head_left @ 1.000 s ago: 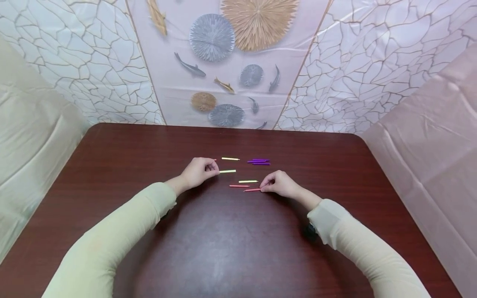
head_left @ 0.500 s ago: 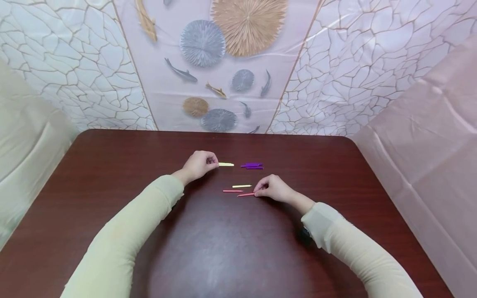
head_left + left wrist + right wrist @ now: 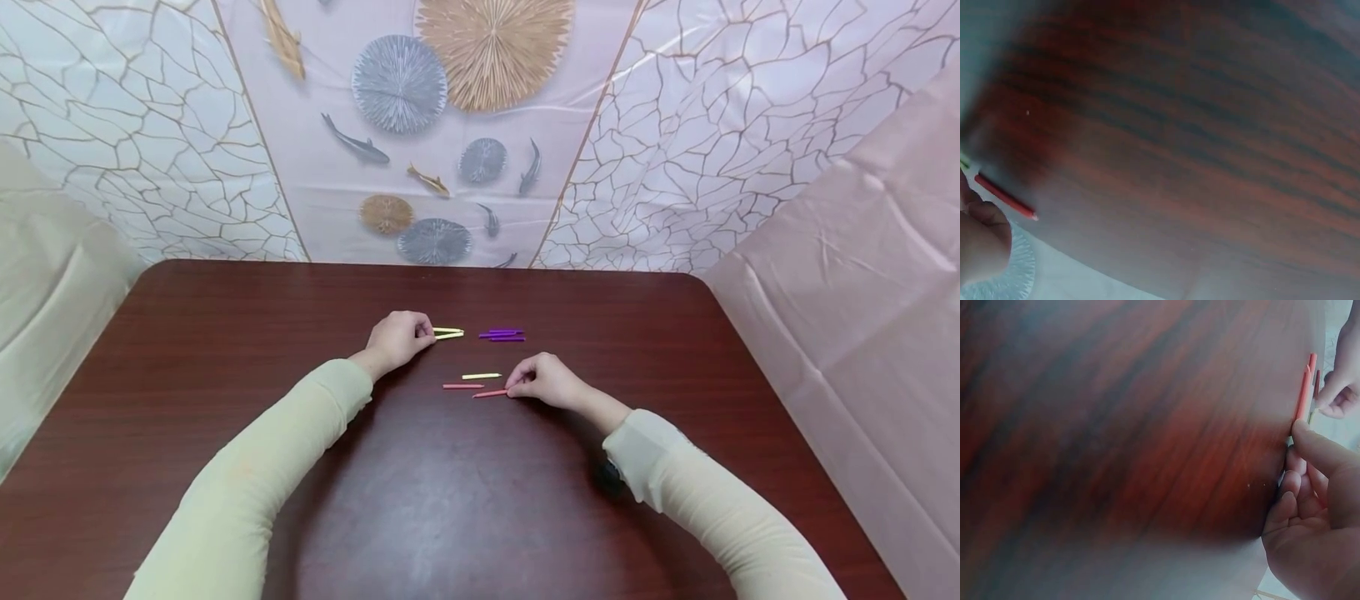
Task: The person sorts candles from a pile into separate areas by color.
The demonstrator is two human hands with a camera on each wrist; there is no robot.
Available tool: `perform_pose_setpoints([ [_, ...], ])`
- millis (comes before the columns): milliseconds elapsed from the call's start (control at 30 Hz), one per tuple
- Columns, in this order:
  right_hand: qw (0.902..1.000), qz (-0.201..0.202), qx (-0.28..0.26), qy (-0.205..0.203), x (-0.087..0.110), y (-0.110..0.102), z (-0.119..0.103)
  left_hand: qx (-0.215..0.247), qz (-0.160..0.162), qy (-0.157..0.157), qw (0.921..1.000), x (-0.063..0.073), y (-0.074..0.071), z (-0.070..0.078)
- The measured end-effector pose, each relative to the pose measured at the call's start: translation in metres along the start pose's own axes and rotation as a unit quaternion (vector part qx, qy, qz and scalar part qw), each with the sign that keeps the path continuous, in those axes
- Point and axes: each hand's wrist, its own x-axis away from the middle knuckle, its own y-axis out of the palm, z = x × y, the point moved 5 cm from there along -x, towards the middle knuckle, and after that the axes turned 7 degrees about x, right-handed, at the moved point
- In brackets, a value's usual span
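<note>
My left hand pinches the left end of a slim yellow stick, shaped like a small candle or pencil. A second yellow stick lies just behind it, their right ends together in a narrow V. Beside that hand, in the left wrist view, lies a red stick with a pale tip; the hand hides it from the head view. My right hand pinches the right end of a coral-red stick between thumb and fingers, its pointed tip toward the left. Another red stick lies close by.
Purple sticks lie grouped right of the yellow pair. One more yellow stick is just behind the red ones. The dark wooden table meets a patterned backdrop at its back edge.
My left hand has carried its yellow stick back beside the other yellow one; the two lay close together, then spread into a V. My right hand still holds its red stick. The head view shifted slightly.
</note>
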Motion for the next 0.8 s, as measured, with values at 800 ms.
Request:
perform_pose_setpoints([
  [800,1.0000,-0.004,0.006,0.000,-0.002,-0.001,0.000,0.127,-0.007,0.092,0.9877,0.047,0.004,0.009],
])
